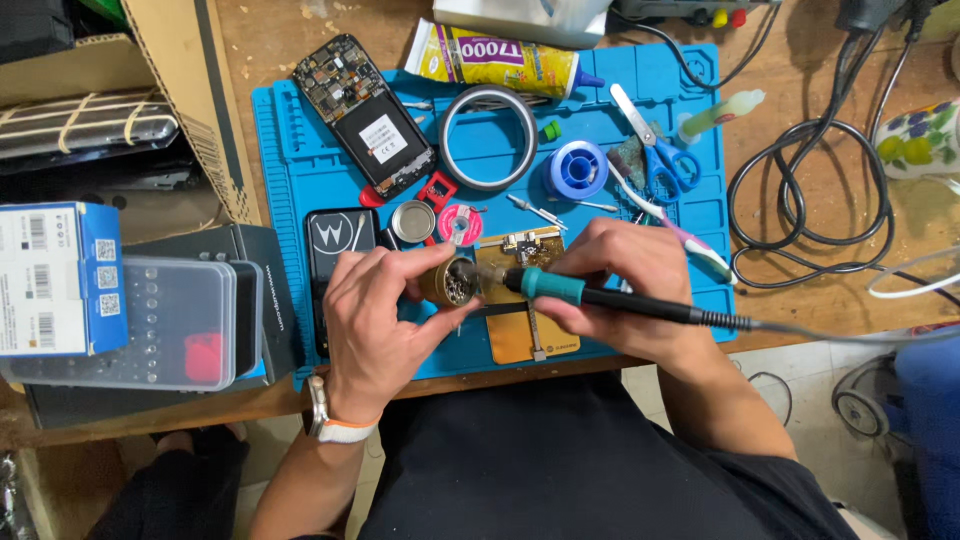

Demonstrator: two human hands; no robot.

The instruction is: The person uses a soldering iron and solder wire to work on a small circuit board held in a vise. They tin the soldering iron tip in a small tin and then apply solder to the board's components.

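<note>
**Wooden surface, blue mat, iron tip at the brass pot**

Wooden surface [800, 300] fills the view, and a blue work mat [290, 150] covers its middle, crowded with small parts. Down at the near edge, the left hand [375, 320] has its grip clamped around a small brass-coloured pot [452, 283] of tip-cleaning wire, held just above the mat. The right hand [625, 290] is closed tight on a soldering iron [560, 290] with a teal collar and black handle, and the tip sits right at the mouth of the pot. Its cord runs off to the right edge of the surface. Under both hands lies a yellow board holder [515, 335].

Further back on the mat: an opened phone [365, 115] with its insides showing, a ring of tape [488, 137], a blue spool of solder [577, 168], blue-handled scissors [655, 150] and a yellow tube of glue [500, 58]. A black phone [335, 240] lies face up beside the left hand.

Off to the left sit a cardboard box [190, 90] and a clear plastic case [150, 320]. Black cables [800, 190] loop on the right, near a flowered mug [920, 140].
</note>
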